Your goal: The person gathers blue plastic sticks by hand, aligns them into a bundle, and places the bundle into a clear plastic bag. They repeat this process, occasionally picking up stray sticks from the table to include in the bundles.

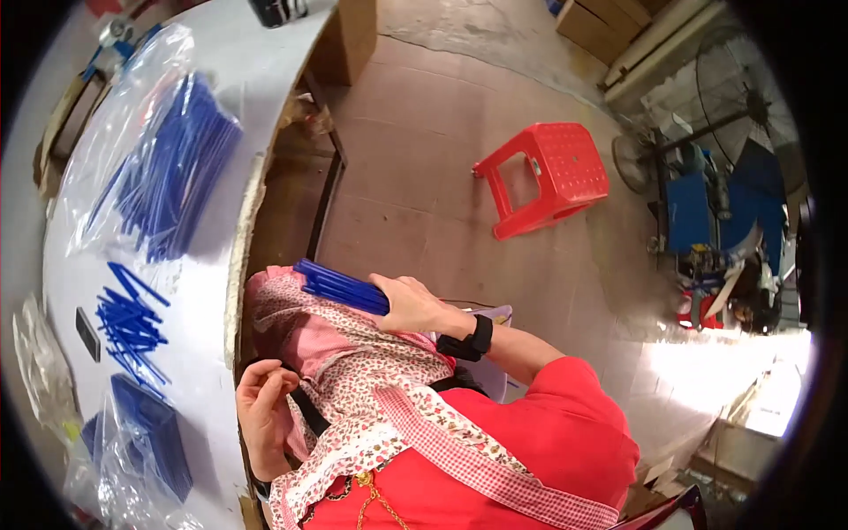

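While right hand (408,305) clutches blue sticks (340,286) — left hand (263,408) (fingers curled) pinches apron (353,371).

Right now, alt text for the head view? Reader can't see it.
The right hand grips a bundle of blue sticks above a floral apron, while the left hand pinches the apron's edge. To the left, a white table holds more blue sticks, loose and in clear bags; a red stool stands on the floor.

Big clear plastic bag (150,132) of blue sticks lies at the worktop's (256,79) far end | smaller clear bags (141,442) of blue pieces crowd its near edge | brown cardboard boxes (601,26) sit on the floor, top of view
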Available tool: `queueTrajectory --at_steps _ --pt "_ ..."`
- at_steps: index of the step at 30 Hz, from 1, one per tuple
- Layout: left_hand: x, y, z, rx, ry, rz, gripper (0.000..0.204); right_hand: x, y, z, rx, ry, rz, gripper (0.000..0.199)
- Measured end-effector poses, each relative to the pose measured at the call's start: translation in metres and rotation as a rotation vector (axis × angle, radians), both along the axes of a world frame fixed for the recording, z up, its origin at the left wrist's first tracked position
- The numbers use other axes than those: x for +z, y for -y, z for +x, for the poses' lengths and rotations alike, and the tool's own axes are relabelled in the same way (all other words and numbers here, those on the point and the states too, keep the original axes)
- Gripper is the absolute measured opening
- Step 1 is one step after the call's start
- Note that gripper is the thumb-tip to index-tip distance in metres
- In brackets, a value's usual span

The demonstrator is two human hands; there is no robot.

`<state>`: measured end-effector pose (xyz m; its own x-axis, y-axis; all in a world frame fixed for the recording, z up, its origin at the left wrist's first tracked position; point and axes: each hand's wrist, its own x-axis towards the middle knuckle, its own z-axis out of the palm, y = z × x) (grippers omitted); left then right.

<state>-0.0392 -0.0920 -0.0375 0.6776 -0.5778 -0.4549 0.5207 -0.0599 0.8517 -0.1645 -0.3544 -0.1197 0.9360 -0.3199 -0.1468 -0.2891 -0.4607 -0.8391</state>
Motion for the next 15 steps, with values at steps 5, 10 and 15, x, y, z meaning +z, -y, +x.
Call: queueTrajectory --at_steps 5,10,15 --pt "0.002 0.018 0.005 -0.042 -0.002 0.031 0.019 -0.010 0.011 -0.018 -0.272 0.324 0.223 0.034" --pt "0.022 0.015 0.006 -0.075 0.115 0.146 0.020 -0.052 0.043 -0.029 0.517 -0.146 -0.494 0.027" --pt "0.011 0.045 0.019 -0.066 0.174 0.119 0.025 -0.064 0.038 -0.026 0.358 0.020 -0.543 0.026"
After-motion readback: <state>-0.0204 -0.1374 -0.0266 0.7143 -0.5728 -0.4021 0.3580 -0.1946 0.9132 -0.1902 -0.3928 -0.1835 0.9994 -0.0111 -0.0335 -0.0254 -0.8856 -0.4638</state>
